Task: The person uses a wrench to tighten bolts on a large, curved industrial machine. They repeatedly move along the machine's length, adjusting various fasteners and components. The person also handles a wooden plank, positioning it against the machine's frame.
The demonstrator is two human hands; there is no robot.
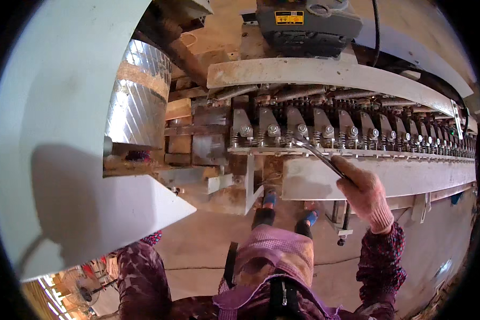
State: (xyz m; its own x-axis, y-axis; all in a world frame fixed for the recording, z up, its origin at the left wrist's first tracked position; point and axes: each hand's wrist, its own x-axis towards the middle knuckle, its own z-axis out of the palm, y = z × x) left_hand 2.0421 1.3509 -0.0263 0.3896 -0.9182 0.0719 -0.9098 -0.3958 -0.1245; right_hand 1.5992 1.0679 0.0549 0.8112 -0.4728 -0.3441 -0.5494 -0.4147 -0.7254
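My right hand point(361, 192), in a pale pinkish knit glove, is closed around the handle of a metal wrench point(321, 154). The wrench slants up and left, its head next to a bolt nut point(302, 129) and a spring on the machine's row of upright brackets point(319, 124). Whether the head touches the nut, I cannot tell. My left arm point(143, 274) reaches up behind a big white panel point(128, 205), which hides my left hand. A bit of purple patterned cloth point(137, 156) shows beyond the panel, below a shiny roller.
The shiny cylindrical roller point(138, 96) stands at the upper left. A dark motor housing point(309, 29) sits above a pale curved beam point(325, 72). Along the front runs a long white rail point(378, 176). A fan point(85, 285) is at lower left.
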